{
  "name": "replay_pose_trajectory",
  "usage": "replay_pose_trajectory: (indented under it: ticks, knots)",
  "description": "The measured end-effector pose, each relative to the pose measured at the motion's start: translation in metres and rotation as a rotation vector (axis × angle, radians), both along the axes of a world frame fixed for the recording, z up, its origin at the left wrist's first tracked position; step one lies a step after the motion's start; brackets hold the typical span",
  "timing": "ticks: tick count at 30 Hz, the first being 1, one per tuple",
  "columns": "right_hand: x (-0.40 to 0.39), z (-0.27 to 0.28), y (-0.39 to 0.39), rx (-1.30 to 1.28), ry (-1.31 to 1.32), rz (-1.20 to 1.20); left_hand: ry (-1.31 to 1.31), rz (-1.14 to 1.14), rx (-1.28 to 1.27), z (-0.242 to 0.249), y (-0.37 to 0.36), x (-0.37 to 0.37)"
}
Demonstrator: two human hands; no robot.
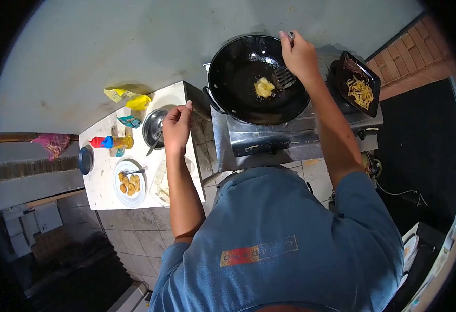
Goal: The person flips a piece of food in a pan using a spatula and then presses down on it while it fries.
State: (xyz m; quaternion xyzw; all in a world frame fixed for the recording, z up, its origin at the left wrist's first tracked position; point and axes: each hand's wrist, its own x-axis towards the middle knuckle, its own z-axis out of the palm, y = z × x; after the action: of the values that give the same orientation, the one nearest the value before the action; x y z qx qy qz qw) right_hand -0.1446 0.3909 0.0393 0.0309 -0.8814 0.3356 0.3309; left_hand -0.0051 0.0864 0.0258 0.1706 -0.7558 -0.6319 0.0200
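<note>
My right hand [301, 58] is closed around the handle of a slotted turner [285, 78]. The turner's slotted head is inside a black wok [243, 106], beside a pale yellow clump of food [264, 88] lying in a little oil. My left hand [177, 127] hovers over the table's right side, next to a steel bowl [151, 125] with a spoon [155, 144] in it. Its fingers are curled in with the thumb up, and nothing shows in them.
The wok sits on a steel gas stove [301, 139]. Right of it, a black tray [372, 83] holds fries and reddish strips. On the white table [100, 171] are a plate [119, 195] of fried pieces with a fork, sauce bottles [111, 142], a yellow packet [138, 101] and a plastic container [161, 182].
</note>
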Motion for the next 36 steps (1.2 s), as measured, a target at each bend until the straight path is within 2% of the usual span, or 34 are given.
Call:
replay_pose_trajectory:
  ticks: [6,17,23,28,34,36]
  knots:
    - [-0.003,-0.002,0.006,-0.054,-0.051,0.022,0.007,-0.044,0.062,-0.003,0.001,-0.002]
    - [0.01,-0.009,0.011,-0.206,-0.151,0.109,-0.021,-0.07,-0.123,-0.026,0.009,-0.014]
    - [0.004,-0.027,0.018,-0.302,-0.181,-0.052,0.048,-0.045,-0.156,-0.039,0.01,-0.017]
    - [0.005,-0.031,0.026,-0.338,-0.208,-0.16,0.035,-0.038,-0.173,-0.03,0.01,-0.011]
    - [0.007,-0.014,0.025,-0.301,-0.137,-0.186,-0.037,-0.009,-0.199,-0.023,0.005,-0.007]
    - [0.004,-0.011,0.022,-0.308,-0.128,-0.173,-0.044,0.009,-0.135,-0.026,0.0,-0.008]
